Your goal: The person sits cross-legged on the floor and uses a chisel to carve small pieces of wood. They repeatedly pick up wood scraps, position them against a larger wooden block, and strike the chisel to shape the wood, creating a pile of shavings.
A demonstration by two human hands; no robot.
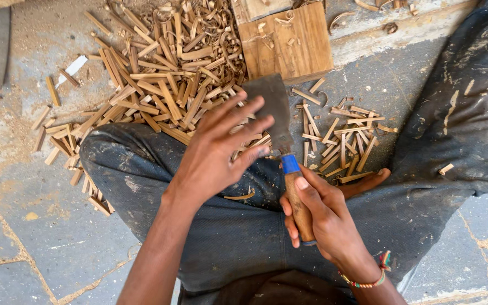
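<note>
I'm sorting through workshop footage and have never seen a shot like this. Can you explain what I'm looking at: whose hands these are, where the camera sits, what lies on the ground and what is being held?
There is one picture, taken by a camera worn on a person's head, looking down at their own lap and hands. The person sits cross-legged on a stone floor in dusty dark trousers.

The right hand grips the wooden handle of a broad-bladed chopping knife; the handle has a blue band below the blade. That wrist wears a beaded bracelet.

The left hand is open, fingers spread, reaching toward a big pile of split wooden sticks and curled shavings. It holds nothing.

A smaller pile of thin sticks lies to the right of the blade. A square wooden block sits beyond the blade.
</note>
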